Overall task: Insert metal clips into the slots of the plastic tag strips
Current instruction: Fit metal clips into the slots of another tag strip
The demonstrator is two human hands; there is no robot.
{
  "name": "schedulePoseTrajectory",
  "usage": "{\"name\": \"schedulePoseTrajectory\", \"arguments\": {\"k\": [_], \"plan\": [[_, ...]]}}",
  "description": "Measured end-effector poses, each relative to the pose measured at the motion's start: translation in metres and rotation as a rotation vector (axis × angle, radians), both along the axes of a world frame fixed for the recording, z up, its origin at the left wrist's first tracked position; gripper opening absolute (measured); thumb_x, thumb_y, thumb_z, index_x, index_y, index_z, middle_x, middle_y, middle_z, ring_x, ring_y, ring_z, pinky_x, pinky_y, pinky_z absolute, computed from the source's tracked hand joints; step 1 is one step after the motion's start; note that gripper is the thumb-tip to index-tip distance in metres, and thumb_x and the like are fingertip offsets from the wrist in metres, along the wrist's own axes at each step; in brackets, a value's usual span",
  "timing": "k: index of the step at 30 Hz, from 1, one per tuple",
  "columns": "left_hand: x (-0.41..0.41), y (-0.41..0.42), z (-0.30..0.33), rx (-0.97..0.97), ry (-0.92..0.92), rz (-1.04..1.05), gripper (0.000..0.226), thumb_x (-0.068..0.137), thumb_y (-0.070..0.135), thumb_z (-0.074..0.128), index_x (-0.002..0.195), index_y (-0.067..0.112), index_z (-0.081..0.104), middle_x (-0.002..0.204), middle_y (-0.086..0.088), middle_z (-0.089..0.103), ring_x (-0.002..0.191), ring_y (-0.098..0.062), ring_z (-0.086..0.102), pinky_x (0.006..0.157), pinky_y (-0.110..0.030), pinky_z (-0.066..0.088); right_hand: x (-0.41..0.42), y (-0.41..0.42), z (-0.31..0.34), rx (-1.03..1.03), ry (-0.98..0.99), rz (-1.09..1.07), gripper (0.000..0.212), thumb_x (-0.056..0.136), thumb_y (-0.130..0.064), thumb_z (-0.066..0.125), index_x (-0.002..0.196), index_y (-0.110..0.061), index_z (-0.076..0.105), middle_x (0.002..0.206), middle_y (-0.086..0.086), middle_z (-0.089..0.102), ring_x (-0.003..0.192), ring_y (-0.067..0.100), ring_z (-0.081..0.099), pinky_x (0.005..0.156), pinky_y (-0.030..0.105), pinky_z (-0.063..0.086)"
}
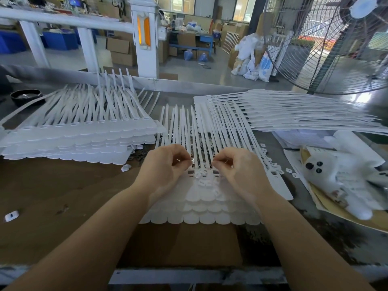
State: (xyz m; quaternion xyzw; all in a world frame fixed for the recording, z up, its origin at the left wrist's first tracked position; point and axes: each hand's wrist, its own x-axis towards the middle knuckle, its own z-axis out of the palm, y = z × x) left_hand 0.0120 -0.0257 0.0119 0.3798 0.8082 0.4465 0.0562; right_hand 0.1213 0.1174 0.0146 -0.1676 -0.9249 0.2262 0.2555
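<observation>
A stack of white plastic tag strips (201, 208) lies on the table in front of me, tails pointing away. Both hands hover over its row of slots (202, 172). My left hand (168, 166) has curled fingers and pinches a small metal clip (192, 160) at the fingertips, just above a slot. My right hand (237, 166) is curled too, with thumb and forefinger pinched together over the slots; a tiny clip seems to be between them, but it is hard to tell. More metal clips (174, 139) lie loose under the strip tails behind my hands.
A tall pile of tag strips (79, 135) sits at the left, another fanned pile (294, 112) at the right rear. A dark bowl (26, 97) stands far left. A white plush toy (340, 175) lies at right. A big floor fan (336, 45) stands behind the table.
</observation>
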Motion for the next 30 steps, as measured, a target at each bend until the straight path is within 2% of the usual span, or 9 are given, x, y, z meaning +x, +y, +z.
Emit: {"name": "schedulePoseTrajectory", "arguments": {"k": [5,9,12,15,18,21,24,28,30], "plan": [[-0.005,-0.001,-0.002,0.049,-0.127,0.039,0.010,0.080,0.010,0.072,0.078,0.019,0.069,0.075,0.006,0.071,0.071,-0.007,0.066,0.068,-0.016,0.053,-0.004,0.006,-0.014,0.025,-0.003,-0.103,0.008,0.088,-0.017,0.062,0.091,-0.014,0.069,0.088,0.000,0.067,0.086,0.014,0.057,0.082,0.029,0.047],[-0.009,-0.005,-0.003,0.088,-0.205,0.056,0.008,0.079,0.015,0.074,0.077,0.021,0.070,0.072,0.007,0.071,0.065,-0.001,0.065,0.066,-0.012,0.050,-0.004,0.006,-0.018,0.038,0.006,-0.093,0.006,0.087,-0.018,0.062,0.089,-0.015,0.068,0.086,-0.002,0.066,0.087,0.013,0.056,0.082,0.024,0.045],[-0.010,-0.010,-0.001,0.092,-0.235,0.072,0.019,0.078,0.006,0.073,0.081,0.024,0.068,0.077,0.006,0.072,0.072,-0.005,0.067,0.073,-0.017,0.052,-0.003,0.007,-0.020,0.045,0.009,-0.091,0.006,0.088,-0.019,0.062,0.089,-0.015,0.067,0.086,-0.003,0.065,0.087,0.011,0.054,0.081,0.022,0.043],[-0.012,-0.014,0.003,0.084,-0.245,0.098,0.029,0.077,0.005,0.074,0.085,0.031,0.064,0.079,0.006,0.071,0.077,-0.011,0.068,0.076,-0.024,0.053,-0.003,0.007,-0.021,0.054,0.016,-0.093,0.006,0.088,-0.018,0.062,0.087,-0.016,0.067,0.085,-0.004,0.064,0.086,0.010,0.053,0.078,0.019,0.038],[-0.014,-0.019,0.005,0.080,-0.275,0.106,0.027,0.078,0.008,0.074,0.089,0.030,0.065,0.077,0.007,0.072,0.078,-0.010,0.068,0.078,-0.028,0.053,-0.003,0.008,-0.022,0.060,0.018,-0.095,0.005,0.087,-0.018,0.062,0.087,-0.017,0.067,0.085,-0.005,0.063,0.085,0.010,0.052,0.076,0.018,0.035],[-0.015,-0.025,0.006,0.061,-0.294,0.129,0.019,0.078,0.011,0.075,0.089,0.025,0.068,0.077,0.006,0.071,0.078,-0.012,0.067,0.074,-0.029,0.054,-0.003,0.008,-0.023,0.061,0.023,-0.091,0.005,0.087,-0.018,0.062,0.086,-0.017,0.066,0.085,-0.005,0.063,0.085,0.010,0.052,0.075,0.018,0.035],[-0.017,-0.028,0.008,0.037,-0.320,0.129,0.013,0.079,0.008,0.073,0.089,0.016,0.068,0.079,-0.001,0.072,0.074,-0.015,0.069,0.072,-0.027,0.057,-0.003,0.008,-0.023,0.056,0.028,-0.088,0.005,0.087,-0.017,0.062,0.086,-0.016,0.067,0.085,-0.004,0.064,0.086,0.011,0.052,0.075,0.019,0.035],[-0.018,-0.029,0.011,0.033,-0.355,0.105,0.011,0.083,-0.001,0.066,0.088,0.008,0.069,0.080,-0.009,0.070,0.065,-0.011,0.068,0.059,-0.012,0.053,-0.002,0.008,-0.023,0.066,0.028,-0.085,0.005,0.088,-0.017,0.062,0.087,-0.016,0.067,0.086,-0.004,0.063,0.086,0.010,0.051,0.076,0.019,0.035],[-0.017,-0.028,0.011,0.000,-0.335,0.096,0.013,0.085,-0.001,0.063,0.088,0.010,0.071,0.081,-0.009,0.070,0.067,-0.010,0.067,0.059,-0.008,0.051,-0.002,0.008,-0.023,0.065,0.025,-0.083,0.005,0.088,-0.017,0.061,0.087,-0.017,0.066,0.086,-0.005,0.063,0.086,0.010,0.051,0.076,0.018,0.034]]}}
